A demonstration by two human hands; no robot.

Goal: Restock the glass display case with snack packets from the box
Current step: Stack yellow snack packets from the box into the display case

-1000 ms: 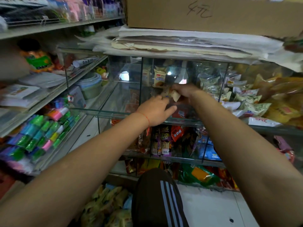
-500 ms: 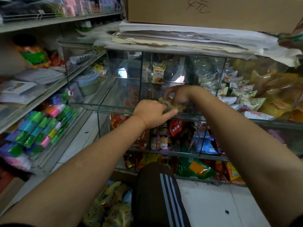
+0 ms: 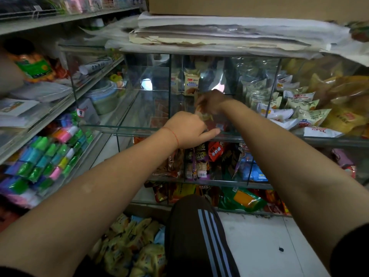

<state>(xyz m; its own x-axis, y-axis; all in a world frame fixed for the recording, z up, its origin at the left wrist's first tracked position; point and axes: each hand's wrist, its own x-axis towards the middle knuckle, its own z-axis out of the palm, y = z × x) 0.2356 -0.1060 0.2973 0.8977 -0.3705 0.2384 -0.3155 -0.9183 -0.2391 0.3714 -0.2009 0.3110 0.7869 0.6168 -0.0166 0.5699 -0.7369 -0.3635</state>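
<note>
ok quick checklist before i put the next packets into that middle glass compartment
1. Both hands at the compartment: ok. The left hand is at its front edge and the right hand is reaching inside.
2. Packets in hand: ok for the right hand, which holds blurred snack packets; cannot tell for the left.
3. Room in the compartment: ok. Only a few upright packets stand at the back.
4. Glass shelf edge unobstructed: ok.
5. Supply left: ok. More packets lie by the knee.
6. Paper stack on top stable: cannot tell.
</note>
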